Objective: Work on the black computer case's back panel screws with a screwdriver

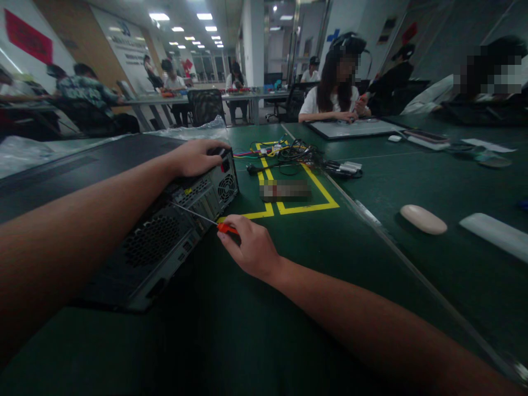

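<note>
The screwdriver (201,216), clenched by its orange handle in my right hand (251,248) just right of the computer case (160,250) on the desk (297,313), points its shaft leftward at the case's rear panel, while my left hand (197,157) clasps the case's upper edge.

Probably an open-plan office: long tables (173,100), ceiling lights (159,16), seated workers (315,102).

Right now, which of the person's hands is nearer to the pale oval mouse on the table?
Right. The right hand, holding an orange-handled screwdriver, is left of the mouse; the left hand rests farther off on the computer case.
</note>
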Motion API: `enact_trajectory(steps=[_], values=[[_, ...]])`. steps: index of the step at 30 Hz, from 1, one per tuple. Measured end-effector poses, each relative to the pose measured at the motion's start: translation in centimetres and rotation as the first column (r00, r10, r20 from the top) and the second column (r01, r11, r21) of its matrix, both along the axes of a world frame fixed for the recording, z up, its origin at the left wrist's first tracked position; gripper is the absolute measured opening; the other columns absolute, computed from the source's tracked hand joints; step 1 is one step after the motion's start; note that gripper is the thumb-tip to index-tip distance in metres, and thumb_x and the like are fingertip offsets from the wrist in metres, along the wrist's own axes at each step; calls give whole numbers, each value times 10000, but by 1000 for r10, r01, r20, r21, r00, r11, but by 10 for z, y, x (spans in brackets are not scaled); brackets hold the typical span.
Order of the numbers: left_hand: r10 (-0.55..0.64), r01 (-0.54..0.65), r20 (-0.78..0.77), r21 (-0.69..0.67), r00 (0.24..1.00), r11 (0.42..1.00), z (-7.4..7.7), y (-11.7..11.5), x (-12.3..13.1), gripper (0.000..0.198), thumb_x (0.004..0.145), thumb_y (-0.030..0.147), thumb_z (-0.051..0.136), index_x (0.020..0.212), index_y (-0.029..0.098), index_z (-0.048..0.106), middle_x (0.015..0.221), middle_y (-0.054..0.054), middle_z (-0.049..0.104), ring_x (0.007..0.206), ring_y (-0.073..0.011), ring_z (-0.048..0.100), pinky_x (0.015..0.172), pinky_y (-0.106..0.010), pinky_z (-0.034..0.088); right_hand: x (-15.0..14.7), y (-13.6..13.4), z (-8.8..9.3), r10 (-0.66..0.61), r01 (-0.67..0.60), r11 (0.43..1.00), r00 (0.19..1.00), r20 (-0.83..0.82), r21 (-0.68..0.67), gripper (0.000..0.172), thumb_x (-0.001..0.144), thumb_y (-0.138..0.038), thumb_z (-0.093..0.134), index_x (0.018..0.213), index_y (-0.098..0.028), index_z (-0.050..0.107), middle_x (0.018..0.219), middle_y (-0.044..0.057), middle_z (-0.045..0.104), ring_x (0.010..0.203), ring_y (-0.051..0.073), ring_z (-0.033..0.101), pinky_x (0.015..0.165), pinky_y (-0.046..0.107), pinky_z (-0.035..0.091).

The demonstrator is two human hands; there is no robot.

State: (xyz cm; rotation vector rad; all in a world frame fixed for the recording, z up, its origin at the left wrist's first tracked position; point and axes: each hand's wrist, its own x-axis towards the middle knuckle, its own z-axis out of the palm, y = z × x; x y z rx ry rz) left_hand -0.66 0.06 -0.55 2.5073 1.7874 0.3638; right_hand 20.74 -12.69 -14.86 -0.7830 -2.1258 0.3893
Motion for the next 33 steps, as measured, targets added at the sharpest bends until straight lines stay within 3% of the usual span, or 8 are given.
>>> enact_trajectory(steps=[16,29,33], values=[[-40,41,40,-22,998,999,2,-1,0,724,795,488,516,1466,252,650,1383,-97,695,1277,-340,616,1129,-447,433,1,-1,1,-3,3,1000,1000,-2,5,235,1063,-394,532,1209,-220,592,1092,67,751,974,199,734,841,333,573],[-12,12,8,-20,1000,1000,3,-5,3,701,851,422,492,1491,163,615,1422,-108,671,1275,-329,620,1142,-424,435,0,-1,0,-11,12,1000,1000,-10,10,244,1064,-394,532,1212,-207,584,1105,80,758,989,216,752,865,337,587],[-11,11,23,-19,1000,1000,1,-2,1,703,823,448,517,1469,201,644,1389,-113,688,1256,-340,631,1119,-436,451,0,-2,0,-17,17,1000,1000,-16,7,259,1063,-416,536,1221,-217,586,1098,71,760,994,209,752,854,326,581]])
